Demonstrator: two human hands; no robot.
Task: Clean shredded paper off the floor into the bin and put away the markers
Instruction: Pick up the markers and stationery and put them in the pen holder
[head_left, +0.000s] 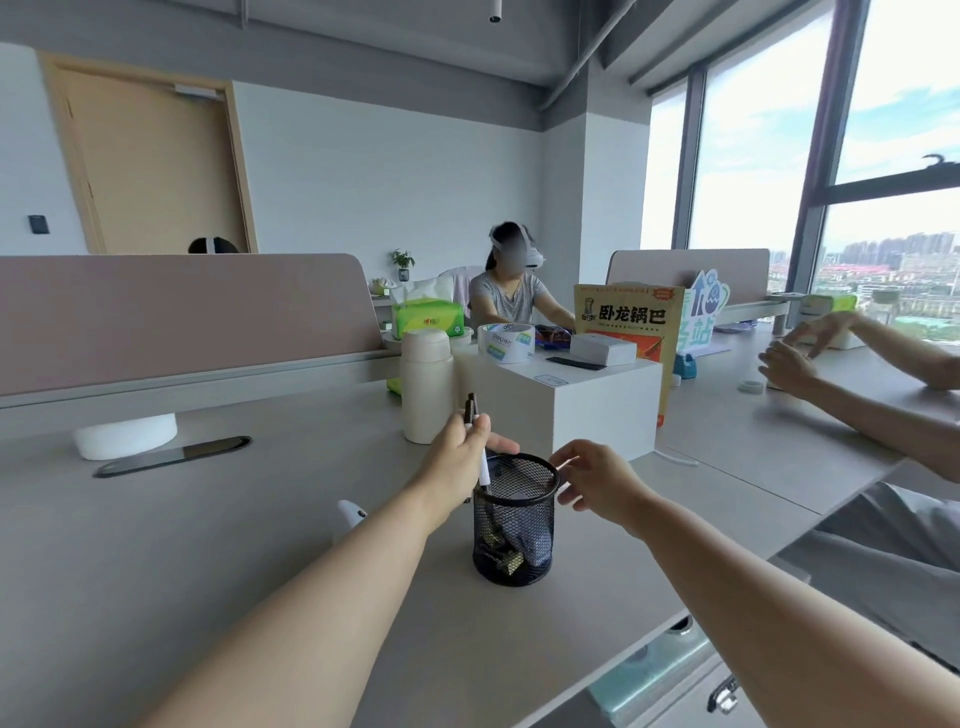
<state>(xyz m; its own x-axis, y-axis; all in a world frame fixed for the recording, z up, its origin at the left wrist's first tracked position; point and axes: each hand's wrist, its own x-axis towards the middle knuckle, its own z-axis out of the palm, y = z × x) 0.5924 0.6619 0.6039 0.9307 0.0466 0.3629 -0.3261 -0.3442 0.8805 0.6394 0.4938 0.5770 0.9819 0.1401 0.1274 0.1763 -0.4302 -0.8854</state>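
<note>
On the grey office surface stands a mesh cup. The left grip clasps the markers upright over its mouth, ready to drop in. The right grip, relaxed and empty, waits beside the rim, likely to steady it.

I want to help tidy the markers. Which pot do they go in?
On the long grey desk, in front of the white box, stands a round black wire-mesh cup. It alone is netted and see-through; the cream bottle behind is solid.

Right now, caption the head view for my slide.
Left hand holds markers at the mouth of a mesh cup; right hand beside its rim.
</note>
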